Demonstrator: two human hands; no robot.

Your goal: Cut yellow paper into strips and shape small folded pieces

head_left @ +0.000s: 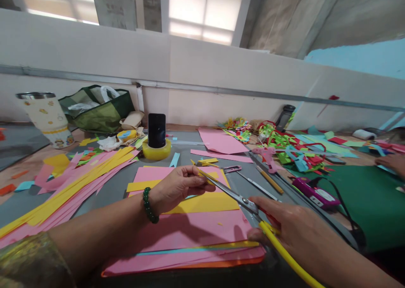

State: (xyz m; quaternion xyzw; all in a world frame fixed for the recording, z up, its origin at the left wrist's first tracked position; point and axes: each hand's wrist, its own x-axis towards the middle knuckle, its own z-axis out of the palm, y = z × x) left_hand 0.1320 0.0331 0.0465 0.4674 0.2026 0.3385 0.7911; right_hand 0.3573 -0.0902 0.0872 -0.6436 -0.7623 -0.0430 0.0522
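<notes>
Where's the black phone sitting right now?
In the head view, the black phone stands upright in a roll of yellow tape at the table's far middle, just beyond the left hand.

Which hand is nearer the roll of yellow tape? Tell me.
Left. The left hand pinches a yellow paper strip just in front of the tape roll; the right hand holds scissors, farther right and nearer the person.

A single head-worn camera looks forward and down over the tabletop (pixel 126 186) from close range. Both forearms enter from the bottom edge, very near the lens. The view faces a white wall (pixel 221 68) with windows (pixel 204 13) high above.
</notes>
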